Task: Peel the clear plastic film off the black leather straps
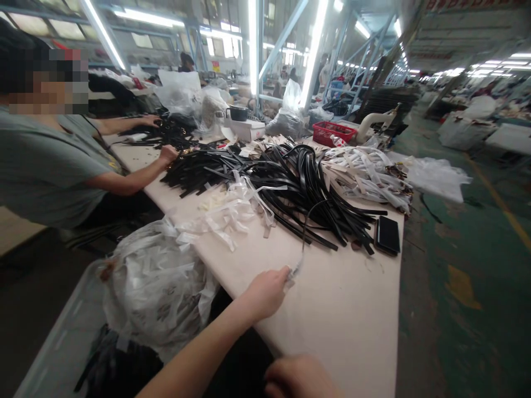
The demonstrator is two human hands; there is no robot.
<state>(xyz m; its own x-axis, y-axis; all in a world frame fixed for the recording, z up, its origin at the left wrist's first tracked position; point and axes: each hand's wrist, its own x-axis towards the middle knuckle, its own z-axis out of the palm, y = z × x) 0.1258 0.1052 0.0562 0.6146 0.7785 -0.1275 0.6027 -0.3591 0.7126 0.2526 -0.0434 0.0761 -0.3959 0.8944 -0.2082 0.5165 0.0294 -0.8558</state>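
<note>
My left hand (267, 292) is closed over the near part of the table, its fingertips pinching the end of a thin dark strap (306, 229). Whitish material, perhaps film, shows at the pinched end. The strap's other end runs up into a large heap of black straps (301, 171). Low at the bottom edge, my right hand (305, 378) is blurred and partly cut off; its fingers look curled, but what they hold, if anything, is hidden. Loose white film strips (232, 218) lie left of the heap.
A black phone-like object (387, 235) lies near the table's right edge. White-wrapped straps (369, 171) and a red basket (333, 133) stand behind. Left of the table is a clear bag (155, 284) in a bin. A co-worker (53, 160) handles dark pieces at far left.
</note>
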